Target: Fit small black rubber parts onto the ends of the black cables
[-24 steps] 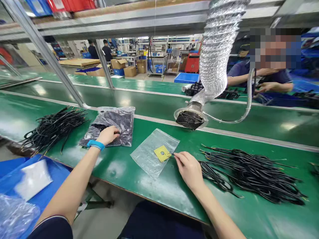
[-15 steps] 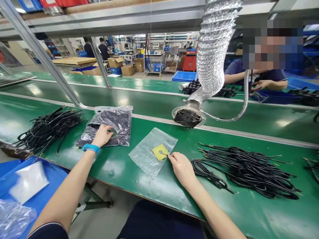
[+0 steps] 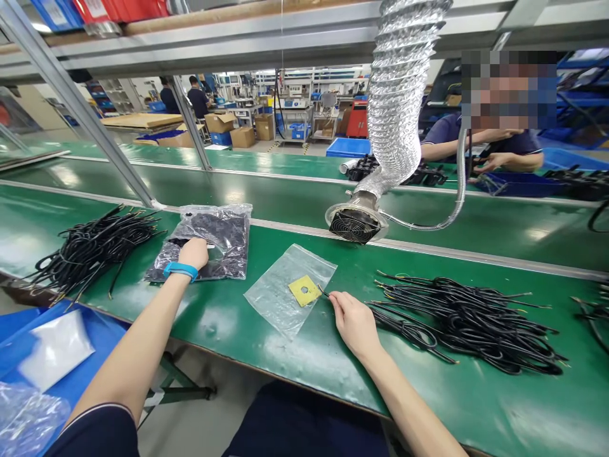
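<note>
My left hand (image 3: 194,252), with a blue wristband, reaches into the open end of a clear plastic bag of small dark parts (image 3: 209,240); its fingertips are hidden inside. My right hand (image 3: 353,321) rests on the green bench and pinches the end of a thin black wire (image 3: 324,293). That wire tip lies beside a yellow square pad (image 3: 305,291) on a clear empty bag (image 3: 289,289). A pile of black cables (image 3: 469,320) lies just right of my right hand.
Another heap of black cables (image 3: 92,244) lies at the left. A silver extraction hose with a fan grille (image 3: 356,223) hangs over the bench. A blue bin (image 3: 57,355) sits at lower left. A person (image 3: 480,143) works across the conveyor.
My left hand has pushed further into the bag of dark parts. My right hand has barely shifted, still at the yellow pad.
</note>
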The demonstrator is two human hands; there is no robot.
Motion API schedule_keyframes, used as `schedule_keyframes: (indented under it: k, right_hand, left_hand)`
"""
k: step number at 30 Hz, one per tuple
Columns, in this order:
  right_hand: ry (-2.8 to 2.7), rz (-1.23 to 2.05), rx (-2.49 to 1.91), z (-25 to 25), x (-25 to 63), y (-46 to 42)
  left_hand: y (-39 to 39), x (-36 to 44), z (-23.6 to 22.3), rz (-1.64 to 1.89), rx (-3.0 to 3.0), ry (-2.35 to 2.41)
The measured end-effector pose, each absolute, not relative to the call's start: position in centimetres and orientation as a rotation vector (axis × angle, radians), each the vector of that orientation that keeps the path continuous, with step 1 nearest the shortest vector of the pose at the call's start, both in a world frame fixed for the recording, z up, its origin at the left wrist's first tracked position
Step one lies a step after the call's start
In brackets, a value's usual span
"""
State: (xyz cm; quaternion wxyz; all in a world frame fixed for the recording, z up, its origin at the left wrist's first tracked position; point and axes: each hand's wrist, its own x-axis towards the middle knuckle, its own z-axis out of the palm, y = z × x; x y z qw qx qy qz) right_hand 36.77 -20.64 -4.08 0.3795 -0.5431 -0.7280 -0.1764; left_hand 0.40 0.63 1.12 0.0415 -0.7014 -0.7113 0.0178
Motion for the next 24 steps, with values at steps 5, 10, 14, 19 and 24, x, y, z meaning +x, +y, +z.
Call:
schedule_keyframes:
  k: [5,10,14,19,24]
  right_hand:
    - [-1.836,-0.393,-1.372,-4.0,36.6,-20.7]
    - [-1.816,-0.343,-1.369,-3.6,36.6,-20.9]
    - [-1.803,-0.352,-1.335,-3.3,36.6,-21.0]
    - [-1.786,-0.326,-1.226,-2.5,36.4,-20.8]
    - [-1.721,-0.273,-1.169,-1.7,36.1,-21.1]
  left_hand:
    - [-0.5,0.5,2.2,0.032,-2.102,-2.151]
    - [-1.4,0.0,1.9,-0.185,-2.022,-2.057]
    - [-2.7,0.8,2.3,-0.803,-1.981,-1.894]
    - [-6.8,9.6,2.7,-1.894,-2.527,-1.695]
    - [-10.0,19.1,1.9,-2.308,-3.489,-1.881]
